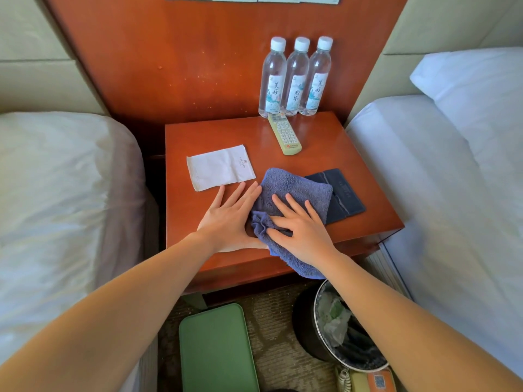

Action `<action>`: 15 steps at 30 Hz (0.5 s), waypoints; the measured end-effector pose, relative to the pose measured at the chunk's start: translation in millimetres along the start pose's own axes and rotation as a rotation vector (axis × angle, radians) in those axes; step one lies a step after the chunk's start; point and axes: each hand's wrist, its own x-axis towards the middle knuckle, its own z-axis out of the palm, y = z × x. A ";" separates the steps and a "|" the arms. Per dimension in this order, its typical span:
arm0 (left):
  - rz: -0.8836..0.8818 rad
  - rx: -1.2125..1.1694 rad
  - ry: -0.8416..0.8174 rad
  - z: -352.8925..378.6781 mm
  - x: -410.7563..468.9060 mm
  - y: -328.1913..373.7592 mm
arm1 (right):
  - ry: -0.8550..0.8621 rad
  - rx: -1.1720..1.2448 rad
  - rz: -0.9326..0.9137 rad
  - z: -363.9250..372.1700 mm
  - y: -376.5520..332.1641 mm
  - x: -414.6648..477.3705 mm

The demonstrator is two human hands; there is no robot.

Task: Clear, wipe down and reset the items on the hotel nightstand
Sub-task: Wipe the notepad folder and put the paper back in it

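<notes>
A blue cloth [294,190] lies on the front of the wooden nightstand [353,165], one end hanging over the front edge. My right hand [300,227] presses flat on the cloth with straight fingers. My left hand [229,216] lies flat beside it, fingertips touching the cloth's left edge. A white paper sachet [219,171] lies at the left. A dark blue folder [343,193] lies partly under the cloth at the right. A cream remote [284,134] and three water bottles [297,77] stand at the back.
Beds with white linen flank the nightstand, left [56,193] and right [452,179]. On the floor in front are a green tray [215,352], a black waste bin [334,329] with rubbish in it, and a telephone [365,380].
</notes>
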 end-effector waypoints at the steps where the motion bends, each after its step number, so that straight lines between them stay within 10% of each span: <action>1: 0.001 0.018 -0.002 0.5 0.0 -0.5 | 0.019 0.039 -0.013 0.0 1.6 -3.5; 7: -0.021 0.018 0.012 -1.5 -1.4 3.8 | 0.159 0.226 0.012 -8.2 52.7 -49.0; 15: -0.031 0.006 0.025 0.8 0.1 4.5 | 0.120 -0.144 0.388 -28.9 54.7 -4.4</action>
